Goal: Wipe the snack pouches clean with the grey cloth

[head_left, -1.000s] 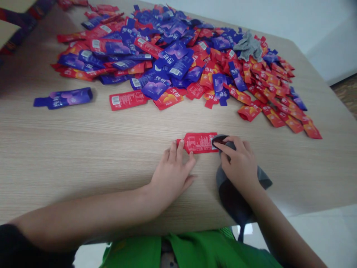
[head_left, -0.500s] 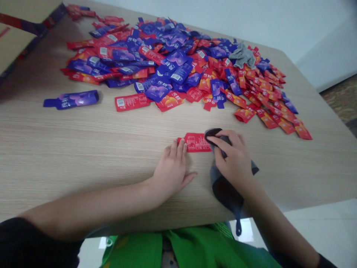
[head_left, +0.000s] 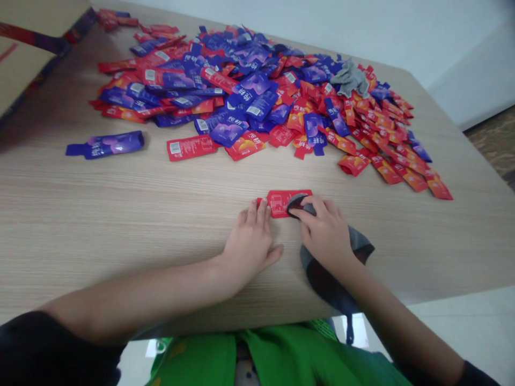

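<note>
A grey-and-black cloth (head_left: 322,276) on a red pouch (head_left: 277,204)
The pouch lies on the wooden table (head_left: 140,214). The left hand (head_left: 248,242), fingers stretched flat, presses its thin end; the right hand (head_left: 328,231) grips the cloth.

The right fingers (head_left: 304,216) and dark cloth (head_left: 326,276) partly hide the red pouch (head_left: 281,198), its fine print (head_left: 276,204) unreadable.

A packet (head_left: 277,203) lay on the table (head_left: 120,230) in front of you, your left hand (head_left: 248,241) on its left end, your right hand (head_left: 325,230) holding a cloth (head_left: 322,276) on its right half. The cloth trailed beneath that hand and over the near edge. Beyond the packet spread a heap of pouches (head_left: 257,102), with a rag (head_left: 350,79) on its right side. You had a box (head_left: 40,21) left of the heap and a lone pouch (head_left: 110,145) before its left end
</note>
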A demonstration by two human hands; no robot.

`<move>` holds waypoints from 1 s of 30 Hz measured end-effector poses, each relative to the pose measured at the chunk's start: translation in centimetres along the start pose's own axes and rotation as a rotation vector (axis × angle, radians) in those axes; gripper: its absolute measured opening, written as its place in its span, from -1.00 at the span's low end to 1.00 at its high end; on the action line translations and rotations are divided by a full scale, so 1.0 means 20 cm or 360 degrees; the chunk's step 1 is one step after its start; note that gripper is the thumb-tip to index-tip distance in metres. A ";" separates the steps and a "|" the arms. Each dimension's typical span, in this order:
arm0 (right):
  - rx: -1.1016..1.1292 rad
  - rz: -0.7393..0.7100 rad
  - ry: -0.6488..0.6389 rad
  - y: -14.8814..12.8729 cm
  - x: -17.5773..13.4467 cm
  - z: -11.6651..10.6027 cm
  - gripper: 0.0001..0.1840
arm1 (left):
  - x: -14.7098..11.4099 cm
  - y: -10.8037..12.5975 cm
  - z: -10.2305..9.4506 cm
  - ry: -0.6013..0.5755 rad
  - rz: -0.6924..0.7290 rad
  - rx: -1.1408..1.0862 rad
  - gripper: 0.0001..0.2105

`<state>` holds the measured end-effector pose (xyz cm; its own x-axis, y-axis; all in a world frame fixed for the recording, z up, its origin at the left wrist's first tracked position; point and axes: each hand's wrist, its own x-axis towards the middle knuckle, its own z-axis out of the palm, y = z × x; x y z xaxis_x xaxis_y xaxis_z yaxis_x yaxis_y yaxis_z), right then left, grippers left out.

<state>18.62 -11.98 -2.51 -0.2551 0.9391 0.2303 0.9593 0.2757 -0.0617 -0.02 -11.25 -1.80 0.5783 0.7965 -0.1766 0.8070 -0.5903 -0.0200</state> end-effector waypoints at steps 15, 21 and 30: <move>-0.0131 0.0497 0.0484 0.36 0.07 0.08 -0.62 | 0.16 -0.16 -0.10 0.0280 0.0062 -0.0103 -0.61; -0.0002 0.0349 0.0515 0.37 0.14 0.07 -0.57 | 0.30 -0.27 -0.02 0.0319 -0.0028 -0.0507 -0.60; 0.1285 0.0094 -0.0293 0.27 0.27 -0.02 -0.55 | 0.30 -0.33 -0.05 0.0301 0.0177 -0.1029 -0.92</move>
<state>22.52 -5.41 -1.25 -0.2903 0.9558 0.0464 0.6074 0.2216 -0.7629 -1.84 -2.42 -1.68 0.6255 0.7795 0.0329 0.6170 -0.5200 0.5907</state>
